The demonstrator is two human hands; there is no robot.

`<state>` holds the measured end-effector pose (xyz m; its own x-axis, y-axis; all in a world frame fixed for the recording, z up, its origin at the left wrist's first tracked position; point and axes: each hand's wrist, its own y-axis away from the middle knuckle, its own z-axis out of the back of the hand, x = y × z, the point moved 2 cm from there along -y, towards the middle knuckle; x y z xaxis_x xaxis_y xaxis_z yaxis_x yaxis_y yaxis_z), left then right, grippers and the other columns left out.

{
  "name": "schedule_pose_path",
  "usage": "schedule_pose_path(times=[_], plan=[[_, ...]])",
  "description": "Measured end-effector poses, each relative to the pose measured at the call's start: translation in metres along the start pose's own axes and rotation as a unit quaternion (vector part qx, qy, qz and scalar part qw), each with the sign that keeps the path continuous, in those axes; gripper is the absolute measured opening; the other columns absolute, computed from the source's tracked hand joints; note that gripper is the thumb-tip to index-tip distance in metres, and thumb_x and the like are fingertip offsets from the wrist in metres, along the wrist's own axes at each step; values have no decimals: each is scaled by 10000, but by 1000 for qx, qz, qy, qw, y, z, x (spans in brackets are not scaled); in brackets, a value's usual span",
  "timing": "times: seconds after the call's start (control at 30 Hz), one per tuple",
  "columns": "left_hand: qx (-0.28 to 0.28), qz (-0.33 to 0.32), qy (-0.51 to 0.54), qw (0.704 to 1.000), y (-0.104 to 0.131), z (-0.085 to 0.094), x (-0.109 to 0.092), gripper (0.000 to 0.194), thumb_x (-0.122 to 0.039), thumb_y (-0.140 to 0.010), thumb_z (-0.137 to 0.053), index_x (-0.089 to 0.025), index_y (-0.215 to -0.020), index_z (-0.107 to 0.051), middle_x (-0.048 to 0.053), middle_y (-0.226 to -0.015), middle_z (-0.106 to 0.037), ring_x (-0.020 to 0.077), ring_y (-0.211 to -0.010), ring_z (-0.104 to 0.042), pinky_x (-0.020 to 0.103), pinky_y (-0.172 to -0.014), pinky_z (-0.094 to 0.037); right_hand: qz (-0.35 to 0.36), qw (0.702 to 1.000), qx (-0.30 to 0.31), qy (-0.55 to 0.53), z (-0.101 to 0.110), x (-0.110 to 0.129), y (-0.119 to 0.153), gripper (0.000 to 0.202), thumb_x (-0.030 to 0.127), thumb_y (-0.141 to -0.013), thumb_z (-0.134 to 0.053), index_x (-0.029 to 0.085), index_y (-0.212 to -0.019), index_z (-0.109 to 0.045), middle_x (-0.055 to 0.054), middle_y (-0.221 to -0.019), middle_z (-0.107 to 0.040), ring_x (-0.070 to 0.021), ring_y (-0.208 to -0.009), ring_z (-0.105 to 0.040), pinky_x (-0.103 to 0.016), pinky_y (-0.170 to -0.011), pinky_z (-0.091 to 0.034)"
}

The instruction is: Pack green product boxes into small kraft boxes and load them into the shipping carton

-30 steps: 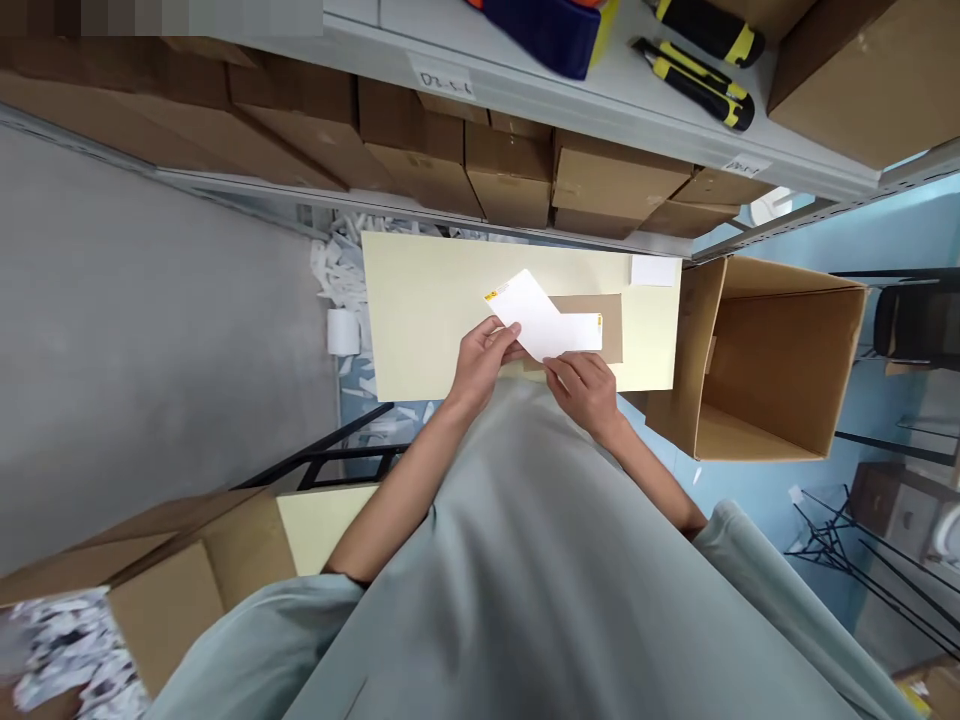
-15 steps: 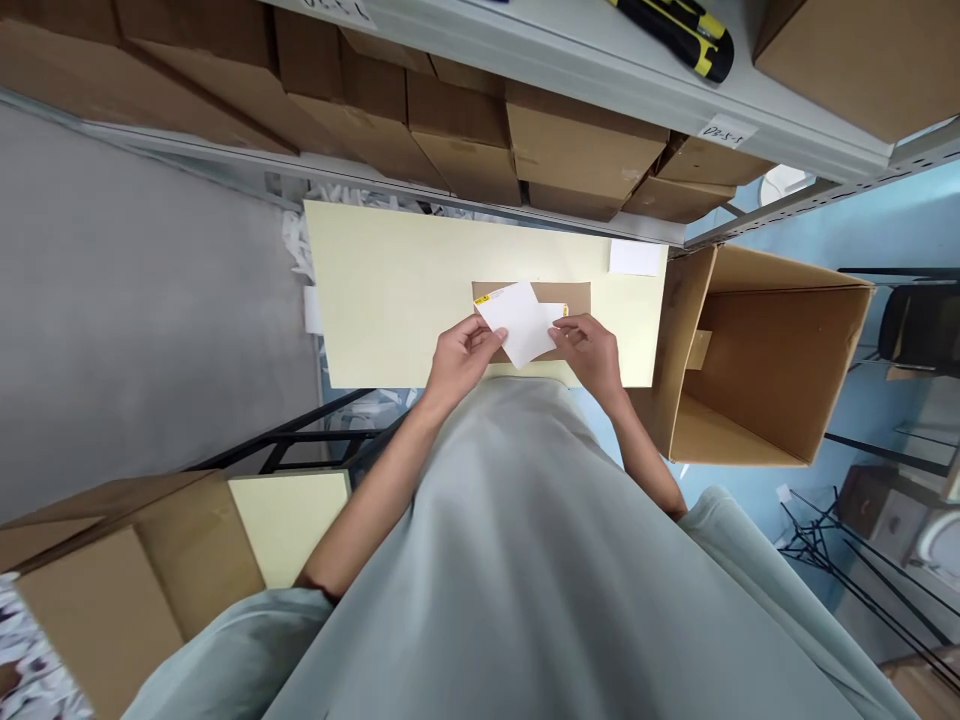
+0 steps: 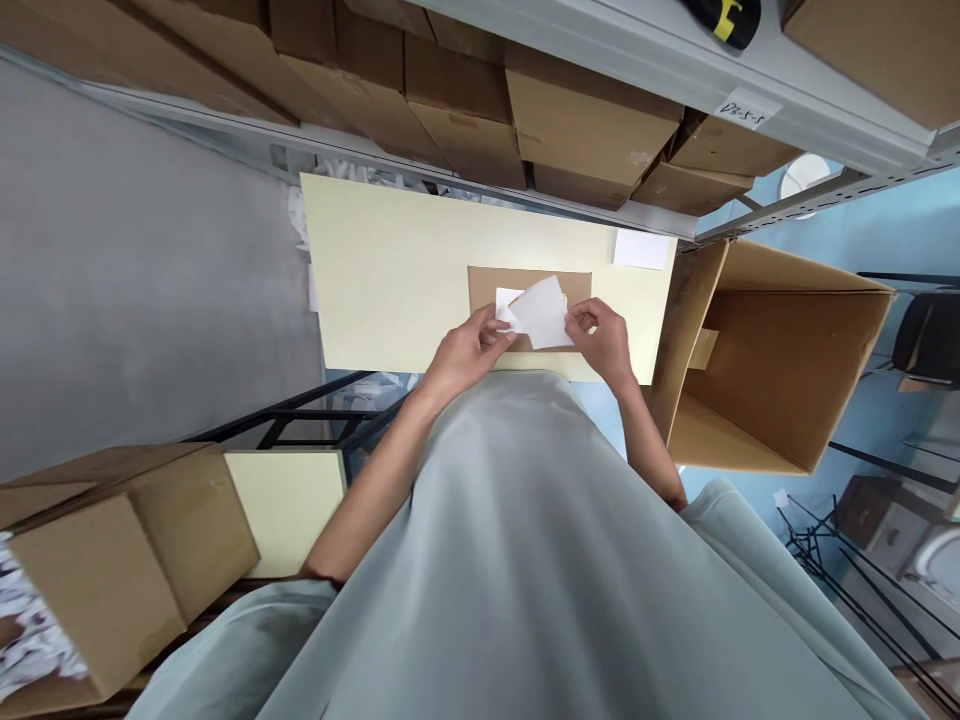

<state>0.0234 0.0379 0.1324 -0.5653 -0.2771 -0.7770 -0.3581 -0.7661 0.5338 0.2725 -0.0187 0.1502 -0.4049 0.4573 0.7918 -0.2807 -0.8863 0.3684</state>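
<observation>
Over a flat brown piece of cardboard (image 3: 484, 288), two white paper slips overlap at an angle. My left hand (image 3: 474, 347) pinches the left white paper slip (image 3: 507, 300) between thumb and fingers, near its lower edge. With thumb and forefinger together, my right hand (image 3: 601, 335) grips the right edge of the tilted white paper slip (image 3: 541, 314), which lies in front of the other. A little yellow print shows at the slips' edges; any text is too small to read. The cardboard rests on a pale yellow tabletop (image 3: 390, 270), close to its front edge.
Another white paper (image 3: 641, 249) lies at the table's back right corner. An open cardboard box (image 3: 772, 370) stands to the right. Behind is a metal shelf (image 3: 615, 75) with several brown boxes (image 3: 592, 130). At lower left, a cardboard box (image 3: 97, 600) holds white paper scraps.
The front slip has swung over to the right, and its right edge is now at my right hand. My left hand now pinches the other slip, on the left. The view has shifted slightly.
</observation>
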Motion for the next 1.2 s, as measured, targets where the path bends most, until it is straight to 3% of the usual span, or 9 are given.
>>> schedule_pose_path(times=[0.17,0.23,0.3,0.47,0.67,0.8,0.97,1.1,1.2], plan=[[-1,16,8,1000,-1,-5,10,491,-461,-984,-690,-204,-1399,-742,108,-1253,-856,262,-1058,-807,421,-1050,-624,-1,968,-207,143,30,-20,-4,190,299,-1103,-519,249,-1040,-690,-58,-1031,-742,-187,-774,-664,-349,-789,-552],[-28,-2,14,1000,-1,-6,8,471,-453,-987,-695,-203,-1383,-751,109,-1260,-853,250,-1049,-806,413,-1043,-625,19,947,-234,217,31,-21,1,248,278,-1142,-455,247,-1069,-690,-72,-1041,-726,-193,-769,-655,-352,-780,-529],[-62,-25,11,998,-1,-5,4,450,-445,-994,-697,-208,-1372,-757,106,-1282,-846,230,-1026,-798,392,-1016,-628,65,937,-183,291,22,-16,10,272,240,-1153,-447,237,-1047,-697,-83,-1018,-722,-202,-757,-644,-356,-769,-503],[-94,-90,-35,991,-1,1,-5,316,-426,-996,-719,-244,-1232,-823,70,-1211,-837,199,-918,-761,362,-925,-625,190,898,68,390,-14,6,42,291,135,-1136,-481,200,-966,-708,-99,-999,-740,-196,-718,-609,-353,-757,-455],[-45,-119,-41,991,5,7,4,232,-458,-976,-739,-268,-987,-871,60,-1033,-830,219,-849,-706,379,-837,-600,187,906,179,336,-10,28,50,264,148,-1133,-493,201,-1027,-729,-111,-1073,-742,-212,-756,-612,-369,-816,-456],[-42,-113,-52,991,9,10,14,231,-457,-980,-721,-256,-956,-834,52,-966,-792,195,-753,-643,374,-781,-563,181,916,213,289,1,37,25,188,144,-1087,-570,207,-1028,-738,-107,-1072,-722,-255,-907,-654,-406,-933,-490],[-49,-92,-38,994,7,6,27,178,-386,-980,-705,-237,-918,-781,57,-988,-755,189,-782,-651,359,-782,-558,167,919,255,250,1,36,-29,126,138,-1018,-683,207,-938,-752,-115,-1088,-737,-298,-1101,-666,-434,-1007,-517],[-55,-67,-15,996,-7,1,41,162,-360,-981,-693,-228,-928,-771,71,-1043,-750,201,-869,-683,359,-841,-583,131,908,323,231,-10,30,-75,124,125,-946,-756,208,-853,-762,-84,-1018,-780,-276,-1043,-700,-389,-938,-529],[-53,-60,-10,997,-24,-2,48,145,-333,-976,-679,-224,-921,-757,84,-1074,-748,216,-943,-693,373,-911,-592,90,906,337,240,-22,26,-104,163,105,-875,-831,208,-776,-754,-67,-936,-795,-260,-936,-717,-368,-868,-527]])
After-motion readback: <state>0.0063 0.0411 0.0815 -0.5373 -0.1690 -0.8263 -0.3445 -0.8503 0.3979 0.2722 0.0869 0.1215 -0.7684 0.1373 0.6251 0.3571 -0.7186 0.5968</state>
